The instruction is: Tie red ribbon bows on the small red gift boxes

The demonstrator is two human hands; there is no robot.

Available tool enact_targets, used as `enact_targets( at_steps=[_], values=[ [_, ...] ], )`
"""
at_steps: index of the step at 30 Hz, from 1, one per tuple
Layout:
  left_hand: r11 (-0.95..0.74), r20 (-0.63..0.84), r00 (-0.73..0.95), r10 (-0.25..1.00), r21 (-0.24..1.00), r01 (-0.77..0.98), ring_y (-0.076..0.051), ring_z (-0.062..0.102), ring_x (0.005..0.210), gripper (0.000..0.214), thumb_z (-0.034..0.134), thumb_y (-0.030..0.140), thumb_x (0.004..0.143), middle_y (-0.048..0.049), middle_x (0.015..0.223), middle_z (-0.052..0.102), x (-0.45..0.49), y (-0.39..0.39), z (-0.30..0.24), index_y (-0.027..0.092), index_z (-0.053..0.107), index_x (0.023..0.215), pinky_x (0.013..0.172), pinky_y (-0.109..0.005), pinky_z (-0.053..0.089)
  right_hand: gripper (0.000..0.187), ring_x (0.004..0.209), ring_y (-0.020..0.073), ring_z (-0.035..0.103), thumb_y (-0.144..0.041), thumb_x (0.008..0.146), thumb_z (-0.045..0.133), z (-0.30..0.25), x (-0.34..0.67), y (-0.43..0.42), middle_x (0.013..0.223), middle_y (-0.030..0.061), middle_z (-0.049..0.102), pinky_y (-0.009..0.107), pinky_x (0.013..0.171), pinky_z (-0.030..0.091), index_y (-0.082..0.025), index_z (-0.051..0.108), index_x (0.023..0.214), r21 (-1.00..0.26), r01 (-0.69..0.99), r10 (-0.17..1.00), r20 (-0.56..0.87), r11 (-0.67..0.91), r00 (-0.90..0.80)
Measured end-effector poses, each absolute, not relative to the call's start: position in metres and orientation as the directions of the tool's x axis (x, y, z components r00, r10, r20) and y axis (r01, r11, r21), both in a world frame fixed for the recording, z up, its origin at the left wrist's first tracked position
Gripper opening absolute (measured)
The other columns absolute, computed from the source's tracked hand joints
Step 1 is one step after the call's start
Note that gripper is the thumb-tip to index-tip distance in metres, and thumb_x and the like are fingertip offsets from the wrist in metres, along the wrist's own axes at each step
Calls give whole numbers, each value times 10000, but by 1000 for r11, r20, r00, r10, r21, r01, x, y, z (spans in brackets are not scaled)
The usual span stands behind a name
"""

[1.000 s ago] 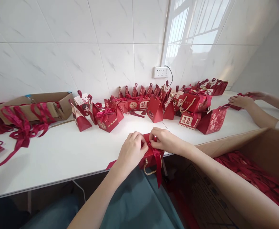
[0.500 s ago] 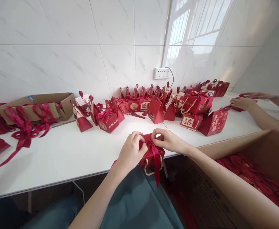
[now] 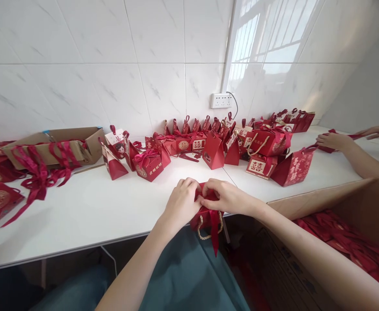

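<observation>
A small red gift box (image 3: 206, 217) with a rope handle sits at the near edge of the white table (image 3: 88, 207). A red ribbon (image 3: 214, 229) hangs from its top down past the table edge. My left hand (image 3: 182, 203) and my right hand (image 3: 225, 196) meet over the box top, fingers pinched on the ribbon there. The knot itself is hidden by my fingers.
Many finished red gift boxes (image 3: 208, 147) stand in a row along the tiled wall. A cardboard box (image 3: 56, 144) draped with red ribbons sits at left. A large carton (image 3: 341, 233) of red items stands at my right. Another person's hands (image 3: 333, 140) work at far right.
My two hands have drawn together over the box top, covering the ribbon loops that showed between them earlier. The view has tilted slightly upward.
</observation>
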State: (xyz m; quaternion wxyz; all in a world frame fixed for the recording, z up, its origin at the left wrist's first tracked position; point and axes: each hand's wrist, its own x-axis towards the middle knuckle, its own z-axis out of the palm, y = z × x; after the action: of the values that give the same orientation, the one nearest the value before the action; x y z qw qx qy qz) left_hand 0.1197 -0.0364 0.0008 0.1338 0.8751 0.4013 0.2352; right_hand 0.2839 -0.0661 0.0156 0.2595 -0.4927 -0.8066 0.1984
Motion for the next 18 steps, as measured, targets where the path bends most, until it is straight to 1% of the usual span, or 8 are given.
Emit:
enact_targets(
  at_steps=[3,5,7,9,10,12,14,18],
  values=[
    [-636,314,555,771,432,640,-225,518,932,115,496,83,754,-54,945,592,121,-35,2,191,535,763,808,-385,478,54,581,106,454,-197,755,559,17,287,-66,679,-11,528,235,567,343,-167,570,711,-623,666,904,180,411,-389],
    [-637,336,542,770,445,629,-224,524,929,112,495,89,754,-51,928,598,120,-34,2,192,536,766,820,-385,476,37,549,100,413,-154,730,533,17,293,-65,628,-33,486,233,540,320,-170,541,698,-711,600,903,117,366,-413],
    [-645,351,542,764,442,624,-231,527,919,106,502,95,747,-51,910,603,119,-33,2,194,538,768,809,-390,477,68,561,101,386,-162,725,513,17,300,-63,614,-43,442,238,548,309,-174,497,660,-844,440,883,79,305,-462],
    [-652,359,544,758,435,622,-238,526,917,107,505,96,740,-55,909,607,118,-32,1,192,543,765,800,-395,474,145,610,107,387,-192,735,509,15,306,-60,645,-31,427,248,583,312,-171,459,600,-946,210,854,109,246,-509],
    [-651,363,541,759,437,621,-240,526,921,105,502,99,742,-58,915,609,117,-31,0,191,546,766,801,-396,470,184,634,109,392,-206,736,521,15,309,-59,669,-23,430,252,600,312,-166,448,572,-970,105,846,134,218,-517],
    [-644,377,522,765,462,610,-239,529,927,101,490,114,755,-59,919,612,116,-28,-1,191,551,778,802,-393,464,218,647,106,406,-221,728,569,14,313,-57,700,-11,452,254,608,307,-154,454,555,-988,-49,852,152,147,-501],
    [-626,395,486,779,522,580,-231,543,918,98,475,137,768,-53,899,616,114,-25,-3,194,551,791,802,-381,461,193,580,84,398,-233,717,618,15,315,-57,698,-13,486,246,571,288,-144,490,603,-985,-166,873,127,53,-472],
    [-517,372,373,850,724,456,-195,587,857,117,445,187,783,-33,880,631,113,-20,-5,197,555,820,786,-343,466,172,407,24,283,-279,726,645,18,316,-56,619,-47,506,231,502,243,-135,550,728,-939,-341,914,104,-39,-392]
  ],
)
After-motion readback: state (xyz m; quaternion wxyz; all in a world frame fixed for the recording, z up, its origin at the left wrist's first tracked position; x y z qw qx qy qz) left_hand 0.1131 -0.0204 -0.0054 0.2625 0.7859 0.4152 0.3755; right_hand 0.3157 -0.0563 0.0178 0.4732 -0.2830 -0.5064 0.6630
